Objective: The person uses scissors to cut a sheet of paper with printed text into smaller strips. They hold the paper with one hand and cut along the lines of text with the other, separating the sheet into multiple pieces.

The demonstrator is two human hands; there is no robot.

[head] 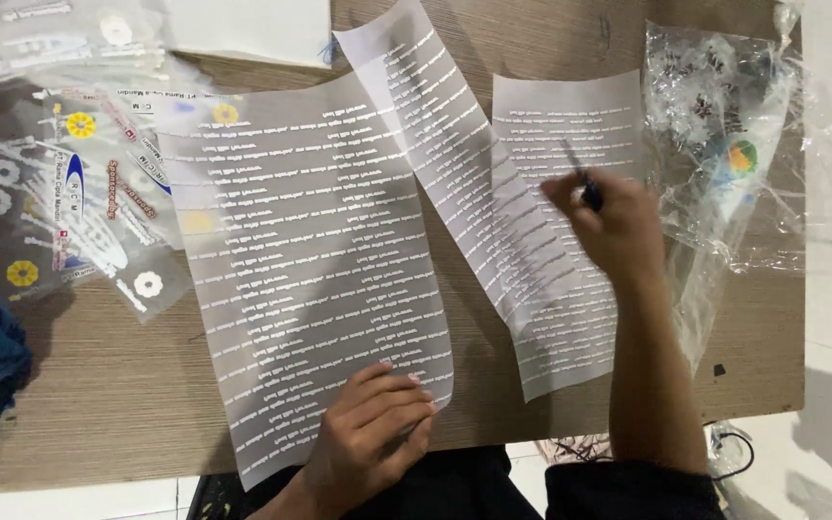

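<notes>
Nearest the camera, the left hand [368, 438] is laid flat, fingers together and loosely curled, on the lower edge of a large translucent film sheet covered in rows of small white lettering [305, 260]; nothing is gripped, the sheet is only pressed to the brown wood-grain table [98, 404]. Its long axis runs away from the person, tilted slightly leftward.

Farther up and to the right, the right hand [613, 226] is closed around a slim dark tool [585, 188], whose tip is directed up and left onto a smaller translucent lettered sheet [570, 144]. A narrow lettered strip [455, 144] is laid diagonally between the two sheets, overlapping the smaller one just left of that hand. Clear crumpled plastic packaging [724, 144] is seen just beside it on the right.
</notes>
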